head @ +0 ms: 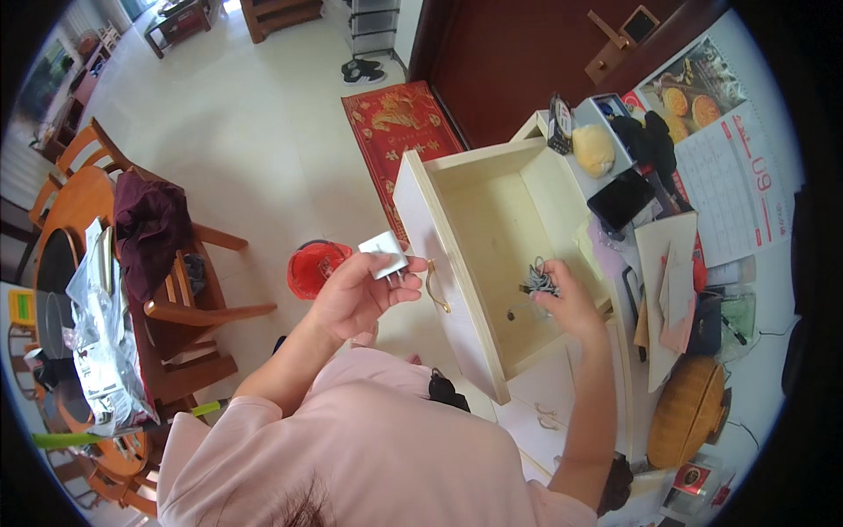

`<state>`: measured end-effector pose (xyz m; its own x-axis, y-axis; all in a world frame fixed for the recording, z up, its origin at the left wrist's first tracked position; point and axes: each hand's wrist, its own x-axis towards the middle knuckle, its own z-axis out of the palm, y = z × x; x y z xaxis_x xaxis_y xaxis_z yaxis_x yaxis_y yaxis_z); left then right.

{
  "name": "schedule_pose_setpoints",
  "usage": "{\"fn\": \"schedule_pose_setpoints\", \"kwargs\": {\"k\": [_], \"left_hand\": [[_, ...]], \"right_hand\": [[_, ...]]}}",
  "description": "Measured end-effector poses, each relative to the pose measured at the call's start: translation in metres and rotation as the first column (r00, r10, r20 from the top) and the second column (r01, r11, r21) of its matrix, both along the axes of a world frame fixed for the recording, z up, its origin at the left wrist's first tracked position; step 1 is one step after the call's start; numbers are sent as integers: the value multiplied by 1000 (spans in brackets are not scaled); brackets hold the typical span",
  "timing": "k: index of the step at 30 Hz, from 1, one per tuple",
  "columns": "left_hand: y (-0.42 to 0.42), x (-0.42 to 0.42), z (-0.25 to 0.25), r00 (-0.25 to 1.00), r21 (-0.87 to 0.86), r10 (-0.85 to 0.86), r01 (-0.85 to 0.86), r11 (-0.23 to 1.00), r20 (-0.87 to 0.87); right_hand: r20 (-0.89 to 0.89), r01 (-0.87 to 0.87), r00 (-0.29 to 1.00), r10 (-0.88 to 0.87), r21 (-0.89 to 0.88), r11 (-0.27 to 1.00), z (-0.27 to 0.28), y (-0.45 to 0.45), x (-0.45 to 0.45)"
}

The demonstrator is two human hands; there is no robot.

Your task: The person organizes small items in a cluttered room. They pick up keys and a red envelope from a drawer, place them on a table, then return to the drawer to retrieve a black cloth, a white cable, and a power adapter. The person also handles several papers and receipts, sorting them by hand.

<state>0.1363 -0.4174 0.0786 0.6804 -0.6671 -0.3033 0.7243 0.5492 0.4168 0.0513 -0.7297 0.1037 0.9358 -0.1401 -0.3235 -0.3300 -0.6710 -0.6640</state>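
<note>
A white plug-in power adapter (384, 253) is pinched between the thumb and fingers of my left hand (359, 286), its metal prongs pointing down. This hand is just left of the drawer front. My right hand (571, 300) grips a bundled grey cable (540, 279) over the inside of the pulled-out wooden drawer (510, 197). One dark cable end dangles below the bundle. Some clear material beneath my right hand is too hidden to make out. A curved brass handle (433, 288) is fixed to the drawer's white front.
On the cabinet top are a black smartphone (621, 199), a yellow plush item (593, 150), papers (668, 290) and a woven basket (685, 414). A red helmet-like object (309, 269) lies on the floor near a red doormat (403, 125). Wooden chairs (211, 309) stand left.
</note>
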Motion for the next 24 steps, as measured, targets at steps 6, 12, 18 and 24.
{"fn": "schedule_pose_setpoints", "kwargs": {"k": [6, 12, 18, 24], "left_hand": [[3, 1, -9, 1000, 24, -2, 2, 1000, -10], [10, 4, -12, 1000, 31, 3, -3, 999, 6], [14, 5, -14, 1000, 57, 25, -25, 998, 0], [15, 7, -9, 997, 90, -7, 0, 996, 76]], "right_hand": [[-185, -130, 977, 109, -107, 986, -12, -52, 12], [-229, -115, 972, 45, -303, 946, -58, -106, 4], [-168, -144, 984, 57, -567, 811, -72, -100, 8], [-362, -351, 927, 100, -742, 572, -31, -64, 13]]}}
